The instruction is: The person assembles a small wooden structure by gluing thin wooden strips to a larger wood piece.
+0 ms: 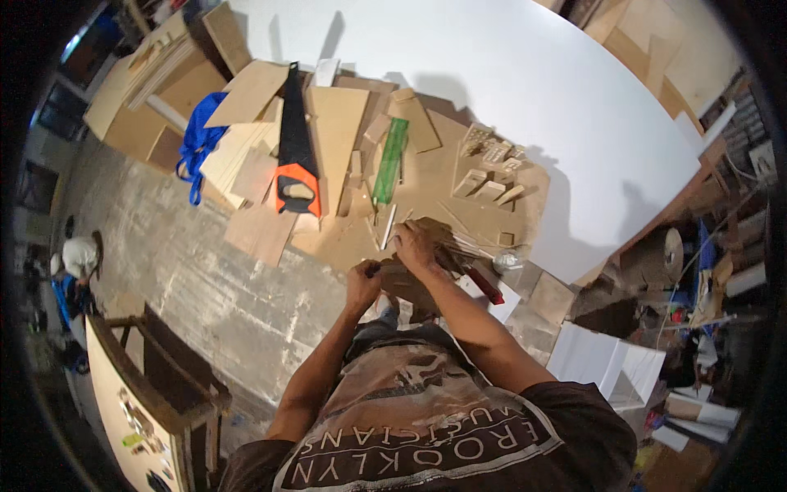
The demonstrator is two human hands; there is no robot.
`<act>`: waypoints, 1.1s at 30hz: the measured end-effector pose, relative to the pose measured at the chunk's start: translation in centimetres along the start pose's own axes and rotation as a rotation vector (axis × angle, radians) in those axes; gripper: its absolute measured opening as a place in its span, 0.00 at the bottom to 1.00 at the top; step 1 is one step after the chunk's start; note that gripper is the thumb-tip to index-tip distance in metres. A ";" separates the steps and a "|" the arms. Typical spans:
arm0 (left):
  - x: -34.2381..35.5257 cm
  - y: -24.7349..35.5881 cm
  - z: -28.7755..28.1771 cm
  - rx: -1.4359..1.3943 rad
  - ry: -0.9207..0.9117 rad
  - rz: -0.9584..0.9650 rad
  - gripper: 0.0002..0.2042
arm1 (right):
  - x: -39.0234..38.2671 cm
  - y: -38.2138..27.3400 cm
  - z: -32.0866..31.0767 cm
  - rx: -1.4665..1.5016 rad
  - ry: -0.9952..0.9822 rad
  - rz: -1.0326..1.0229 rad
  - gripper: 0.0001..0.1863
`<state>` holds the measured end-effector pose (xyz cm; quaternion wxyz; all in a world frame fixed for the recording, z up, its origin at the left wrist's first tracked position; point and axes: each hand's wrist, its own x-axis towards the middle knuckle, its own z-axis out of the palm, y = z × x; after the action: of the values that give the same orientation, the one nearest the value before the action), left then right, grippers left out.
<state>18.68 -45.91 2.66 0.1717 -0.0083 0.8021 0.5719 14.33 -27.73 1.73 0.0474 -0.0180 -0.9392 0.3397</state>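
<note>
Set on the head, left of a pair; looking steeply down past the shirt (pixel 422 373) at lower centre to left hand (pixel 362 287) and right hand (pixel 415 246) mid-frame; close, yet fisheye-wide, dark at both sides.

We have the saw (pixel 296 131) on boards (pixel 340 131), left of the strip (pixel 390 164), with blocks (pixel 470 182) right of the strip. Nearer us are our left hand (pixel 364 284) and right hand (pixel 415 245), the tool (pixel 485 286) right of both.

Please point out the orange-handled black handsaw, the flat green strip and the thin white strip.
Orange-handled black handsaw (pixel 296 141): head view, blade.
Flat green strip (pixel 391 161): head view, its middle.
Thin white strip (pixel 388 227): head view, its middle.
</note>
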 end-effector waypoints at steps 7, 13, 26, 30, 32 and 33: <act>4.5 1.9 2.8 0.221 -0.105 0.257 0.11 | -1.1 0.7 -1.8 0.048 0.132 0.040 0.08; 7.0 2.0 5.9 0.458 -0.094 0.469 0.10 | -5.4 2.9 -7.2 0.751 0.185 0.416 0.15; 3.2 7.0 8.6 -0.108 -0.113 0.185 0.15 | -8.8 0.9 -16.9 1.227 0.139 0.367 0.09; -0.9 13.3 12.1 -0.610 -0.300 0.057 0.15 | -9.9 2.0 -17.9 0.991 0.137 0.322 0.08; -1.8 14.1 13.2 -0.548 -0.263 0.044 0.15 | -10.2 2.7 -17.4 0.747 0.231 0.243 0.05; -2.1 14.3 13.9 -0.488 -0.231 0.029 0.15 | -10.5 3.1 -17.1 0.552 0.268 0.180 0.05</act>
<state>21.40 -28.56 12.37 0.2468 0.0276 0.6157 0.7478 26.52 -15.15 11.99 0.1436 -0.1319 -0.7915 0.5793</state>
